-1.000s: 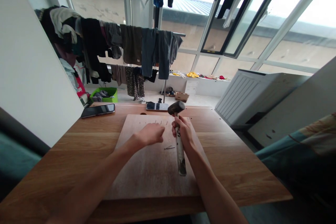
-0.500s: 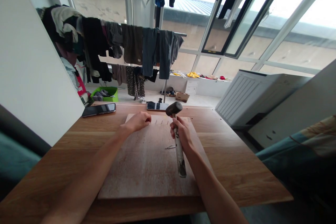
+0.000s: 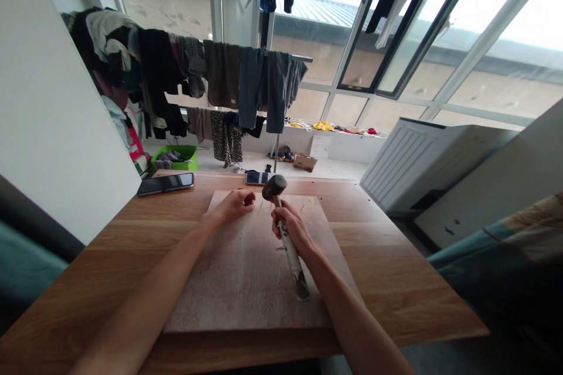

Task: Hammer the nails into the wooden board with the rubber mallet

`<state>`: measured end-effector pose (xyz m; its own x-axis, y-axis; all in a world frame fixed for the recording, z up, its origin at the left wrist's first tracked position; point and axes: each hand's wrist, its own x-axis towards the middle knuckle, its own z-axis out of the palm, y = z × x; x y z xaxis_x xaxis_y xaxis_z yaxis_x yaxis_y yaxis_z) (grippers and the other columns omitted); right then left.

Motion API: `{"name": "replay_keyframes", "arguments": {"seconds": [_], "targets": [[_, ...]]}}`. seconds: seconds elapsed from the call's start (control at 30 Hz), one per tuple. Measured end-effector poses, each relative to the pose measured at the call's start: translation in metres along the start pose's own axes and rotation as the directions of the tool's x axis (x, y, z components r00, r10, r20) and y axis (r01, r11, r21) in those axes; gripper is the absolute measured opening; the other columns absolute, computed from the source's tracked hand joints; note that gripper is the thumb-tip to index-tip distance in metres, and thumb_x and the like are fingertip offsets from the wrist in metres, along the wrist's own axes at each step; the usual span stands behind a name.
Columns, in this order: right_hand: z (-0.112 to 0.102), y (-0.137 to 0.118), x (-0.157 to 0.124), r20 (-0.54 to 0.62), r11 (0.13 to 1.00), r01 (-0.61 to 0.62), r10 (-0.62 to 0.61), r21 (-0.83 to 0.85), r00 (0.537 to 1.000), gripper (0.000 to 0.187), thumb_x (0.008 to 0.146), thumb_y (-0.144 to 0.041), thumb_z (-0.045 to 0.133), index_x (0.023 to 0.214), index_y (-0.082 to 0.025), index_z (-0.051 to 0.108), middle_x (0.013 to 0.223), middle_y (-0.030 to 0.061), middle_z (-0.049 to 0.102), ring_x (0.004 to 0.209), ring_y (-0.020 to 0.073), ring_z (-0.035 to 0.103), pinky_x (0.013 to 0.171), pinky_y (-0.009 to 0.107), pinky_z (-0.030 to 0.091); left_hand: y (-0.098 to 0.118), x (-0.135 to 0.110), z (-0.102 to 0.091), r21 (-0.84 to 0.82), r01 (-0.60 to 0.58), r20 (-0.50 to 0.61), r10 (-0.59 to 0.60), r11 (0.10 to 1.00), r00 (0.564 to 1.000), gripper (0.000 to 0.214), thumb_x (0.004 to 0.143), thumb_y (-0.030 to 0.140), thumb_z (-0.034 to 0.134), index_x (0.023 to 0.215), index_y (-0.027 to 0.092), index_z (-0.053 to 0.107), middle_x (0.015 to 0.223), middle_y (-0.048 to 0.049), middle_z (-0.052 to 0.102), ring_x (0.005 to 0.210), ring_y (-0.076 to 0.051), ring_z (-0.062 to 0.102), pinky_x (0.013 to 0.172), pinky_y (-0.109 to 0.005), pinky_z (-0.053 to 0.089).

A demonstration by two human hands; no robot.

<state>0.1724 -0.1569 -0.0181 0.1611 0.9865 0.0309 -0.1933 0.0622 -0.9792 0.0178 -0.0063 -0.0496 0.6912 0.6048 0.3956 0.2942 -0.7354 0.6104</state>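
My right hand point(image 3: 290, 224) is wrapped round the handle of a mallet point(image 3: 274, 186) with a dark head and a worn, pale handle. The head hangs above the far part of a wooden board point(image 3: 237, 287). At the board's far left, my left hand point(image 3: 240, 202) has its fingers curled in a pinch; whatever they hold is too small to make out. Between the hands, a few thin nails point(image 3: 263, 203) stand upright in a row, partly hidden by the mallet, and another nail point(image 3: 302, 207) shows right of it. Loose nails point(image 3: 280, 248) lie mid-board, partly behind the handle.
The board lies on a wooden table point(image 3: 387, 269). A phone point(image 3: 166, 184) rests at the table's far left, and a second phone point(image 3: 258, 177) lies at the far edge. Beyond are a clothes rack with laundry point(image 3: 222, 73) and a green basket point(image 3: 190, 155).
My right hand has shifted left with the mallet, bringing its head closer to my left hand. My left hand has barely moved.
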Motion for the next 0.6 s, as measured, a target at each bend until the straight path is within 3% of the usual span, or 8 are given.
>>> {"name": "replay_keyframes", "arguments": {"seconds": [0.3,0.6], "targets": [[0.01,0.007,-0.004,0.159,0.997,0.007,0.005,-0.078,0.987,0.022,0.09,-0.045,0.049,0.088,-0.023,0.051,0.04,-0.0099,0.048,0.029,0.0075,0.038,0.03,0.015,0.029,-0.002,-0.005,-0.003,-0.158,0.072,-0.017,-0.076,0.985,0.997,0.014,0.074,0.029,0.064,0.077,0.017,0.071,0.076,-0.0023,0.07,0.072,-0.015,0.065,0.068,-0.023,0.05],[0.01,0.017,0.003,0.2,0.989,0.029,0.0,-0.143,0.98,0.025,0.087,-0.046,0.055,0.085,-0.021,0.052,0.047,-0.0098,0.052,0.027,0.0064,0.042,0.027,0.016,0.028,-0.008,-0.004,-0.003,-0.144,0.039,-0.009,-0.04,0.989,0.999,0.017,0.072,0.023,0.063,0.083,0.015,0.074,0.074,-0.0003,0.067,0.068,-0.014,0.06,0.062,-0.022,0.045]]}}
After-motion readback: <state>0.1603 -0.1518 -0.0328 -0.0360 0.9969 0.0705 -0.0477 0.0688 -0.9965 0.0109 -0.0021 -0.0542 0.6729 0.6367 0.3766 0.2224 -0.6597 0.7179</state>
